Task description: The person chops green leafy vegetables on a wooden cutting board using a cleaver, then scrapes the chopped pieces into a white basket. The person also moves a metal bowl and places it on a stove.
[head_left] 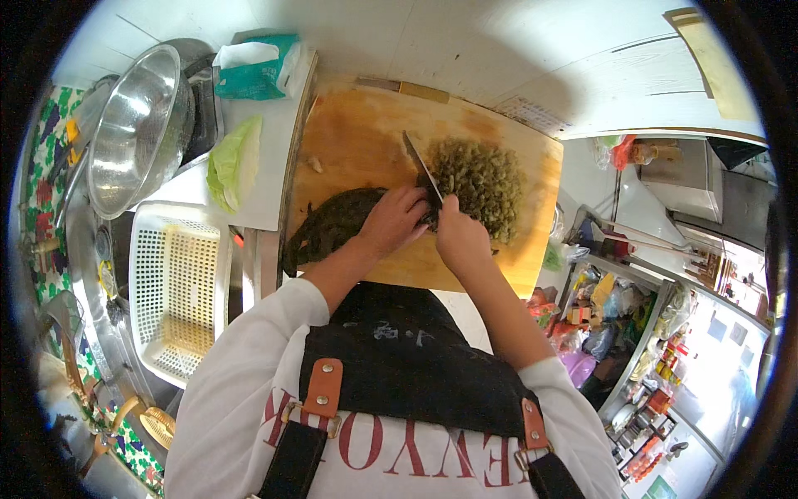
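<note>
My right hand [463, 237] is closed around the handle of a kitchen knife [421, 166]. Its blade points away from me, along the left side of a pile of finely chopped green vegetable [484, 187]. Just left of the blade, the curled fingers of my left hand [392, 220] press down on a dark green, wet-looking leafy vegetable [332, 218], whose exact kind I cannot make out. The uncut part stretches from under that hand to the left edge of the wooden cutting board [353, 125]. My fingers partly hide the cutting spot.
Along the board's far edge lies another knife with a wooden handle [424, 91]. To the left are a cabbage piece [234, 165], a teal tissue pack [270, 75], a metal bowl [137, 133] and a white plastic basket [220, 279]. Shelves with bagged goods [611, 295] stand to the right.
</note>
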`<move>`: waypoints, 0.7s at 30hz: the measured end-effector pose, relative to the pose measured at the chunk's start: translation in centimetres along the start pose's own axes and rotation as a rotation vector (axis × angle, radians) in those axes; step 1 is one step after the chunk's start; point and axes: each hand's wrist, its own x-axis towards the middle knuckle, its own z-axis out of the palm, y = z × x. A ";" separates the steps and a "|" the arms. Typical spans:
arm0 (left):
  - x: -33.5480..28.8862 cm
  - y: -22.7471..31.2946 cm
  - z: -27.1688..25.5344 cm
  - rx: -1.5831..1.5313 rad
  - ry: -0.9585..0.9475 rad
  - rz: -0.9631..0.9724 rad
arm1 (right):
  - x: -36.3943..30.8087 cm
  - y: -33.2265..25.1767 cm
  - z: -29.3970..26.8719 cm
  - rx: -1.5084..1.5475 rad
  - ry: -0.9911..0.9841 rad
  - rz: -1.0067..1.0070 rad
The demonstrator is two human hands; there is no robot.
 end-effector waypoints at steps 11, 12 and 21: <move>-0.4 -0.7 1.1 -0.011 0.016 0.012 | -0.3 -0.1 0.9 -0.001 0.000 0.005; -0.4 -0.8 1.0 -0.005 0.044 0.012 | -1.1 -0.3 0.1 0.003 -0.035 0.026; -0.3 -0.2 -0.1 -0.024 0.002 0.013 | 0.0 -0.2 2.3 0.027 0.034 -0.002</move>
